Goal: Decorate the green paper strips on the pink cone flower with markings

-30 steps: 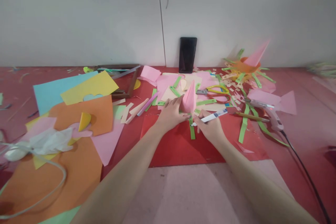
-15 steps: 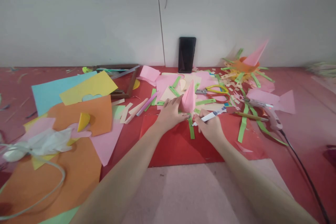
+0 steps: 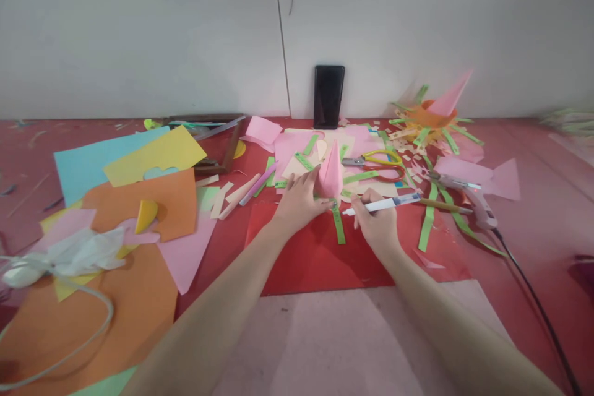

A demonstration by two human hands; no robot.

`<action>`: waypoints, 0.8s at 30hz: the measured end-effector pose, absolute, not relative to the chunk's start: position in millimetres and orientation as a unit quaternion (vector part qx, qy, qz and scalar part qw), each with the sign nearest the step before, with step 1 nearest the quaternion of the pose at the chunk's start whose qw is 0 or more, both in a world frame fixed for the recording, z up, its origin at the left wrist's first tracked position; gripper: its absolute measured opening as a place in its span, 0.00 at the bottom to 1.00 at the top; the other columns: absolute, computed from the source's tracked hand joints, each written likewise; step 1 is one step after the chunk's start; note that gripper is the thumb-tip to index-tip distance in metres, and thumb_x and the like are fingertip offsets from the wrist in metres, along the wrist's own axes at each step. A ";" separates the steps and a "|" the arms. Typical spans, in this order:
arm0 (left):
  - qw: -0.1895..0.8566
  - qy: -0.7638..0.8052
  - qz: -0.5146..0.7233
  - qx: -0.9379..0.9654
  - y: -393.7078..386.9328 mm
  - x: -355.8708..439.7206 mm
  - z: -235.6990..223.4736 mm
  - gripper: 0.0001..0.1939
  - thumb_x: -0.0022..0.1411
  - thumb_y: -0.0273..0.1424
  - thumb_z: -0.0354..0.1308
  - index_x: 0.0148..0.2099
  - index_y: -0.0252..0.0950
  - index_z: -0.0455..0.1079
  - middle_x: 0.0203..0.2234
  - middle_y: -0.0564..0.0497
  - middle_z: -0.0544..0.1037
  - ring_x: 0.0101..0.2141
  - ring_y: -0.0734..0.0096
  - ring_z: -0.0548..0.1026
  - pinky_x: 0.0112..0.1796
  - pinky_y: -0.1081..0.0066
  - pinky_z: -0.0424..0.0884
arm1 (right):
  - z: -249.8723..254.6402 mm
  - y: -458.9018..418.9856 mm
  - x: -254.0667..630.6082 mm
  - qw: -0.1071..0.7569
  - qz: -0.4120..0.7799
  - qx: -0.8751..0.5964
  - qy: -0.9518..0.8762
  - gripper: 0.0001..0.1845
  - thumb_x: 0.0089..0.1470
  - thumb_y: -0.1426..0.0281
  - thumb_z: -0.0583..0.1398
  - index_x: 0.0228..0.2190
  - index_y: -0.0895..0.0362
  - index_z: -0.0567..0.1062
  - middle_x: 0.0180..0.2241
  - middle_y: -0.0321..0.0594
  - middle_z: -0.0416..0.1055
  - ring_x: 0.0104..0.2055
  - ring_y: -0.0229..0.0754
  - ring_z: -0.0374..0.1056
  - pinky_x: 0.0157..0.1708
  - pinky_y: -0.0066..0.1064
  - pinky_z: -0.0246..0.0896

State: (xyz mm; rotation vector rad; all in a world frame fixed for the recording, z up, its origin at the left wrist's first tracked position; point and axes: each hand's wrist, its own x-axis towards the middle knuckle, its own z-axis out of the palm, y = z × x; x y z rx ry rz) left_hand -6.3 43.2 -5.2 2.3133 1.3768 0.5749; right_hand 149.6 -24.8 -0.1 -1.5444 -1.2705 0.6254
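A pink paper cone (image 3: 330, 173) stands upright with green paper strips spread around its base. My left hand (image 3: 301, 199) is closed at the cone's lower left side, its thumb by the inner end of the front green strip (image 3: 338, 223). That strip points toward me and bears small dark marks. In my right hand (image 3: 378, 223) is a white marker (image 3: 383, 205), held nearly level with its tip pointing left. The tip is just right of the front strip; I cannot tell whether it touches it. A red sheet (image 3: 320, 266) lies beneath both hands.
Scissors (image 3: 375, 164) lie behind my right hand. A glue gun (image 3: 482, 207) with a black cord rests at the right. Behind it stands an orange piece with a pink cone (image 3: 448, 102). A phone (image 3: 329, 97) leans on the wall. Coloured sheets (image 3: 148, 207) cover the left.
The marker has shifted right, its tip moving off the front green strip, and it lies flatter. My right hand moved slightly right with it. My left hand stays at the cone.
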 end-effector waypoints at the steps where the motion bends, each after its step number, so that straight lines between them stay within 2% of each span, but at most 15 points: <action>1: 0.188 0.495 0.207 0.823 43.0 -5.7 -5.8 0.37 0.53 0.46 0.53 0.61 0.38 0.46 0.51 0.44 0.65 0.54 0.58 0.60 0.57 0.54 0.41 | -0.2 -24.8 149.7 0.500 0.259 -0.639 -0.524 0.19 0.51 0.62 0.54 0.16 0.53 0.53 0.08 0.27 0.55 0.13 0.33 0.54 0.18 0.25 0.52; 9: 0.174 0.521 0.211 0.809 42.2 -4.1 -6.2 0.37 0.52 0.45 0.54 0.60 0.36 0.48 0.52 0.43 0.65 0.54 0.56 0.59 0.56 0.54 0.43 | -2.2 -23.7 150.6 0.464 0.279 -0.655 -0.527 0.19 0.49 0.64 0.55 0.15 0.54 0.53 0.07 0.26 0.53 0.12 0.33 0.52 0.16 0.24 0.48; 17: 0.168 0.517 0.207 0.813 43.2 -4.2 -9.1 0.36 0.53 0.45 0.52 0.60 0.36 0.48 0.52 0.43 0.65 0.54 0.56 0.59 0.55 0.56 0.47 | -1.0 -22.9 151.1 0.436 0.289 -0.648 -0.554 0.17 0.49 0.64 0.54 0.15 0.54 0.56 0.08 0.28 0.56 0.13 0.32 0.54 0.17 0.23 0.49; 24: 0.146 0.504 0.200 0.828 43.4 -5.6 -12.0 0.46 0.50 0.52 0.52 0.63 0.36 0.40 0.54 0.41 0.61 0.55 0.52 0.57 0.55 0.54 0.47 | 0.0 -21.9 150.6 0.430 0.288 -0.648 -0.559 0.17 0.49 0.64 0.54 0.15 0.54 0.56 0.09 0.28 0.55 0.13 0.32 0.52 0.16 0.23 0.48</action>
